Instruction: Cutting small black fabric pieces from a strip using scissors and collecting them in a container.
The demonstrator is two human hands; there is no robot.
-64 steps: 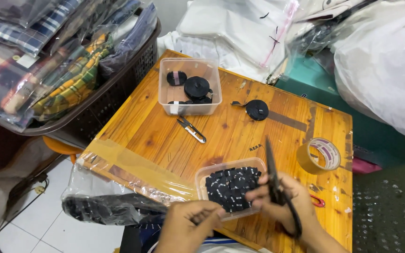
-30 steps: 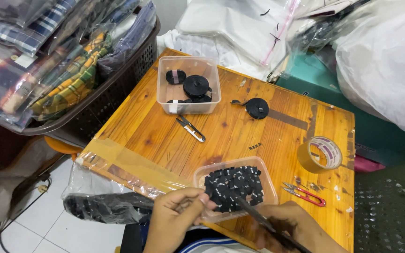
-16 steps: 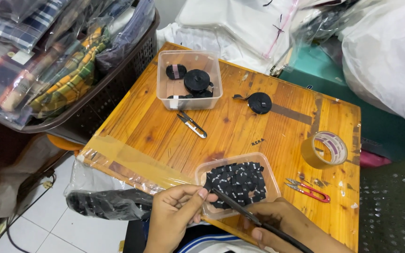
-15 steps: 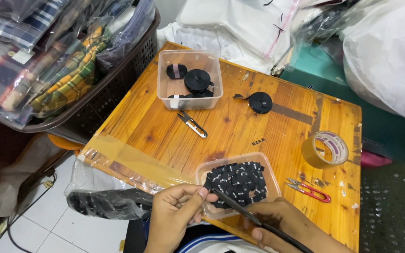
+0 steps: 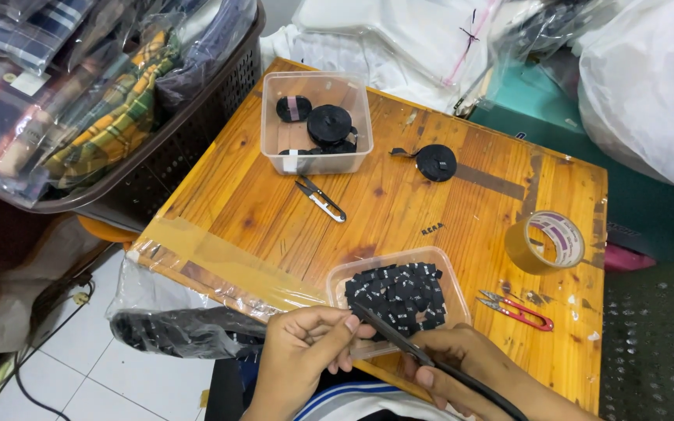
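Observation:
My right hand (image 5: 462, 366) grips a pair of black scissors (image 5: 399, 343) at the near edge of the wooden table (image 5: 274, 203), blades pointing left. My left hand (image 5: 306, 355) pinches something small at the blade tips; what it is I cannot tell. Just behind both hands sits a clear plastic tray (image 5: 337, 277) filled with small black labels (image 5: 399, 292).
A clear box (image 5: 282, 160) holding black ribbon rolls stands at the back, a loose black roll (image 5: 436, 162) beside it. Grey thread snips (image 5: 321, 199) lie mid-table, red snips (image 5: 518, 309) and a brown tape roll (image 5: 544, 242) at right. A dark basket of folded cloth (image 5: 196, 132) stands left.
My right hand has brought the scissors down from upright over the tray to lie flat toward my left hand, uncovering the red snips. The hands have since held nearly still.

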